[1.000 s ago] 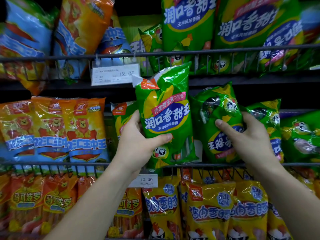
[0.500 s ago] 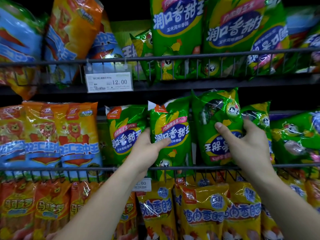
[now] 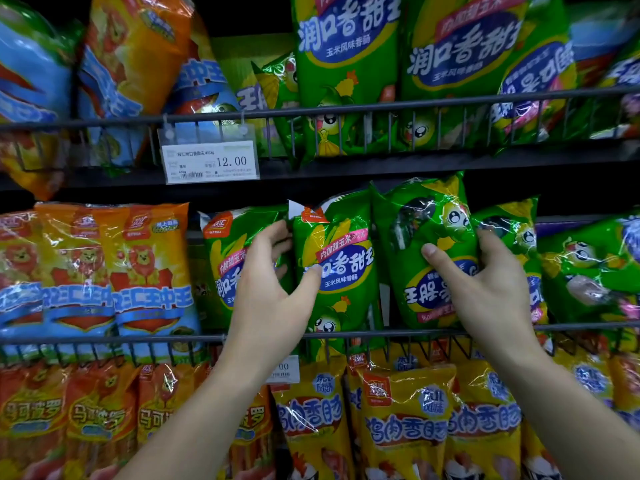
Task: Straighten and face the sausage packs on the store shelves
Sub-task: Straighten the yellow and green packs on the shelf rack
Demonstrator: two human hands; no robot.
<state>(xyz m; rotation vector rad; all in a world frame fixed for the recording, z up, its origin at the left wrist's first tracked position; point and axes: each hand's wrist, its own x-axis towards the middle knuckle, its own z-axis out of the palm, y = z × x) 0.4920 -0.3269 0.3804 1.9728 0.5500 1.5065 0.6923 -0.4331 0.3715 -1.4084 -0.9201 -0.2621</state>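
A green corn-sausage pack (image 3: 341, 258) stands upright on the middle shelf, label facing out. My left hand (image 3: 273, 289) grips its left edge, thumb on the front and fingers slipped between it and the neighbouring green pack (image 3: 225, 258). My right hand (image 3: 485, 292) clasps a larger green pack (image 3: 420, 237) just to the right, thumb across its front; that pack stands upside down. Another green pack (image 3: 516, 220) sits behind my right hand.
A wire rail (image 3: 398, 332) fronts the middle shelf. Orange and blue lion packs (image 3: 104, 271) fill its left side, more green packs (image 3: 588, 271) its right. Yellow packs (image 3: 405, 420) and orange packs (image 3: 69, 417) line the lower shelf. A 12.00 price tag (image 3: 210, 162) hangs from the upper rail.
My left hand lowered the lifted green pack into the shelf row and stood it upright behind the rail. My right hand stayed on the larger green pack.
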